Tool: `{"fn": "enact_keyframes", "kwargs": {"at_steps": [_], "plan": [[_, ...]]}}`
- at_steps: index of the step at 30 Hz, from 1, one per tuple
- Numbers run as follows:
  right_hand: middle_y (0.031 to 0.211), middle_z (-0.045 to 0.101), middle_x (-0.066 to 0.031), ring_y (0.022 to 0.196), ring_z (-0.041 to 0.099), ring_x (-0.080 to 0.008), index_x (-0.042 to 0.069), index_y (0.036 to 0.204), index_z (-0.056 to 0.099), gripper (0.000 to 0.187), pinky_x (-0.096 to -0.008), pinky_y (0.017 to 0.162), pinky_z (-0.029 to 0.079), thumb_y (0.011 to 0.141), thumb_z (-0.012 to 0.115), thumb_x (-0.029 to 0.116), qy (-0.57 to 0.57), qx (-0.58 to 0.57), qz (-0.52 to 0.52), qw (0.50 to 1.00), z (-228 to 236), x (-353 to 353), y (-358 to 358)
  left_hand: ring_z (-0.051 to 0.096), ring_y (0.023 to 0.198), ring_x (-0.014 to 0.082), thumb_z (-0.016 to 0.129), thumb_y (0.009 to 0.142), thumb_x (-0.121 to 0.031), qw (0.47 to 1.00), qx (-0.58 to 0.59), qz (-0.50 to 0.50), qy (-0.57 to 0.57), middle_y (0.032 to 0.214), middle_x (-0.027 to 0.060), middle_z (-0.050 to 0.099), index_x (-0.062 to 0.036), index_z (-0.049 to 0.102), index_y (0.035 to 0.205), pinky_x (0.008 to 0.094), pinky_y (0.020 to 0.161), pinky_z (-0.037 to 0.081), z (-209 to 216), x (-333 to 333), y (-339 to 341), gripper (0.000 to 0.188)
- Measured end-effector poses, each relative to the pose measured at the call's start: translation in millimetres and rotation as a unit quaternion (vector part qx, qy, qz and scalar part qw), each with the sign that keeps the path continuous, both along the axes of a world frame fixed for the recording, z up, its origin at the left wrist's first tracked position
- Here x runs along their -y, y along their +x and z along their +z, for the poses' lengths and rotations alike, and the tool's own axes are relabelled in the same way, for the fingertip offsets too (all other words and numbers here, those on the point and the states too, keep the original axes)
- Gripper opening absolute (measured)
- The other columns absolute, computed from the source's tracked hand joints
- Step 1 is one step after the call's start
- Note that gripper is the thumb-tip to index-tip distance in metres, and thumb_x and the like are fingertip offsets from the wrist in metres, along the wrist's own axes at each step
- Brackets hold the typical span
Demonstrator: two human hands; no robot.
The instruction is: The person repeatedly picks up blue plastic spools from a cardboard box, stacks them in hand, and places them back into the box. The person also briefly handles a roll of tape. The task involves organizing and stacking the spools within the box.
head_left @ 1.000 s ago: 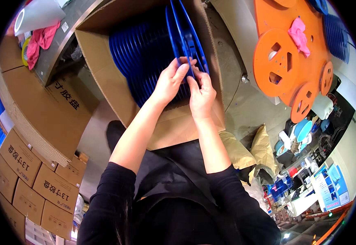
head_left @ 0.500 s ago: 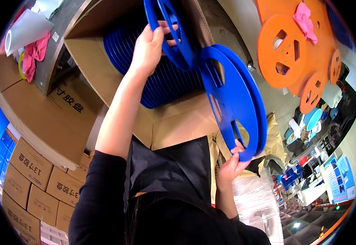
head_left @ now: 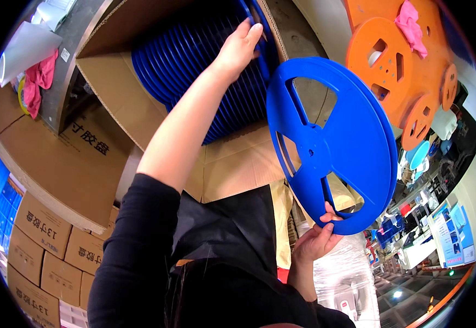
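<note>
My right hand (head_left: 317, 240) grips the lower rim of a large blue plastic reel (head_left: 303, 186), fingers through one of its cut-out windows. The reel has two flanges round a hub and is held up, tilted, just right of an open cardboard box (head_left: 238, 164). Inside the box, several blue reels (head_left: 167, 71) stand on edge in a close row. My left hand (head_left: 241, 49) is at the right end of that row, its fingers closed round the rim of another blue reel (head_left: 265, 41) against the box's right wall. Part of that reel is hidden by the hand and the frame's upper edge.
Orange discs with cut-outs (head_left: 379, 63) and a pink cloth (head_left: 410, 27) lie on an orange surface at the upper right. A grey table (head_left: 77, 49) stands on the left. Stacked cartons (head_left: 41, 224) fill the lower left. A plastic-wrapped bundle (head_left: 344, 273) is beside my right arm.
My left hand has moved right and down into the box with its reel. The reel in my right hand has swung away to the right, its flat face now turned toward me.
</note>
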State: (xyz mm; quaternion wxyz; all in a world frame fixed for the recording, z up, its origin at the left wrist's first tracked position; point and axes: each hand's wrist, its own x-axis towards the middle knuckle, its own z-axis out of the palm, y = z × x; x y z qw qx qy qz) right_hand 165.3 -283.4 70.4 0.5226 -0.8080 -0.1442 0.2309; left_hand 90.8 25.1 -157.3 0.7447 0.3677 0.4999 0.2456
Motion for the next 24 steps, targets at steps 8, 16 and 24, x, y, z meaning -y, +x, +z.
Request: {"fn": "enact_keyframes", "kwargs": {"at_steps": [8, 16, 24], "plan": [[0.086, 0.056, -0.0067, 0.107, 0.058, -0.0249, 0.006, 0.101, 0.048, 0.012, -0.0462, 0.1, 0.042, 0.097, 0.047, 0.017, 0.037, 0.015, 0.026, 0.999, 5.0, -17.6, 11.4, 0.02, 0.142, 0.0239, 0.051, 0.093, -0.021, 0.592, -0.491, -0.433, 0.471, 0.151, 0.0016, 0.03, -0.0164, 0.041, 0.14, 0.049, 0.114, 0.017, -107.6, -13.3, -50.1, 0.048], [0.09, 0.057, -0.0062, 0.104, 0.057, -0.0237, 0.009, 0.105, 0.047, 0.015, -0.0496, 0.097, 0.044, 0.098, 0.049, 0.021, 0.09, 0.027, 0.038, 0.995, -12.2, -60.2, 1.9, 0.035, 0.134, 0.0247, 0.054, 0.089, -0.015, 0.568, -0.459, -0.389, 0.561, 0.136, 0.0057, 0.049, -0.0218, 0.04, 0.141, 0.0492, 0.11, 0.027, -117.7, -13.2, -67.6, 0.054], [0.083, 0.051, -0.007, 0.098, 0.057, -0.0271, 0.002, 0.099, 0.046, 0.017, -0.0475, 0.095, 0.045, 0.097, 0.049, 0.019, 0.104, 0.083, 0.074, 0.988, -35.0, -87.7, -3.8, 0.039, 0.13, 0.0263, 0.053, 0.088, -0.012, 0.555, -0.472, -0.368, 0.579, 0.131, 0.0063, 0.051, -0.0246, 0.051, 0.134, 0.0479, 0.112, 0.023, -109.5, -11.1, -73.5, 0.047]]}}
